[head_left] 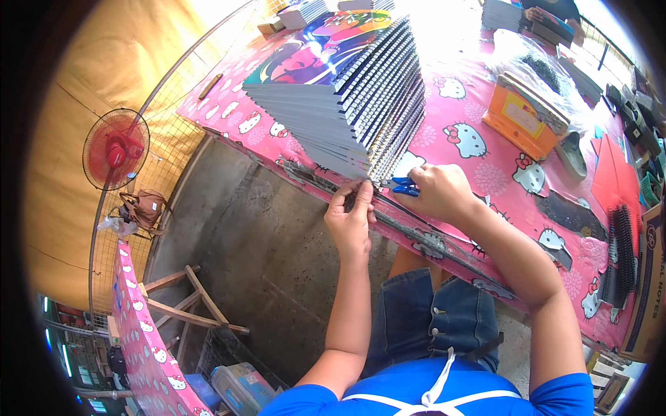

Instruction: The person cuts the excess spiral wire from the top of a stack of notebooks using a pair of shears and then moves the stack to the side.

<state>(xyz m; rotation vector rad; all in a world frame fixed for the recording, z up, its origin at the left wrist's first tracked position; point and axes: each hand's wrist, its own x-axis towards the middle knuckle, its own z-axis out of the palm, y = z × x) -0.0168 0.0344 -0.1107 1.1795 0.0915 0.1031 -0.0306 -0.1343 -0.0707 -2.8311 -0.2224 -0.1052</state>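
A tall stack of spiral notebooks (305, 118) leans in a fan on the table, its coil-bound edges on the right and its grey sheets on the left. At the stack's near corner, my left hand (352, 213) is closed, thumb and fingers pinching the corner of a spiral notebook. Just right of it, my right hand (444, 193) grips small pliers with blue handles (404, 186). The pliers' jaws reach toward the end of the coil, close to my left fingertips. Whether the jaws touch the wire is too small to tell.
A pink patterned cloth covers the table (479, 163). To the right are an orange box (525, 118), black binding coils (621, 256), red sheets (614, 173) and a carton (645, 284). Another person (555, 17) stands across the table. A fan (116, 149) and wooden trestle (191, 298) are left.
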